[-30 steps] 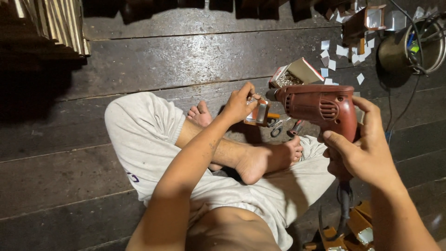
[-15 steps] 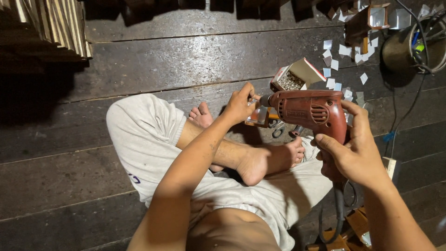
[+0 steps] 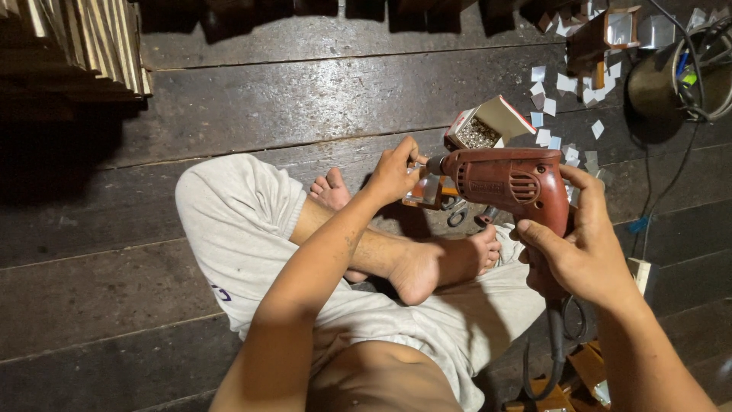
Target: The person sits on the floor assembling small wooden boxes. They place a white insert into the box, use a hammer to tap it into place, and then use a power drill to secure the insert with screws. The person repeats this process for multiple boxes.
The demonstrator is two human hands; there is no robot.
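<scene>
— Dark floorboards run under us in the head view, where we sit cross-legged in pale shorts. White paper scraps lie scattered at the upper right beside a round pot with cables in it.

— And the drill?

— Our right hand is wrapped tight around the grip of the red drill, its cord hanging down past our knee. Against a second ago, the drill sits lower and nearer our feet, and its nose has closed in on the small piece — it now looks to be touching or all but touching.

— What holds that piece?

— Our left hand, fingers pinched shut on it, just above the ankles. It looks like a small boxy bit of wood and shiny metal; we cannot tell more than that. That hand has barely shifted.

— So what do we make of it?

— We judge the lining-up is over and the bit is at the work — whether it is turning, we cannot tell. Just behind the drill an open box of small dark bits stands tilted, and scissors lie on the floor under the drill.
</scene>
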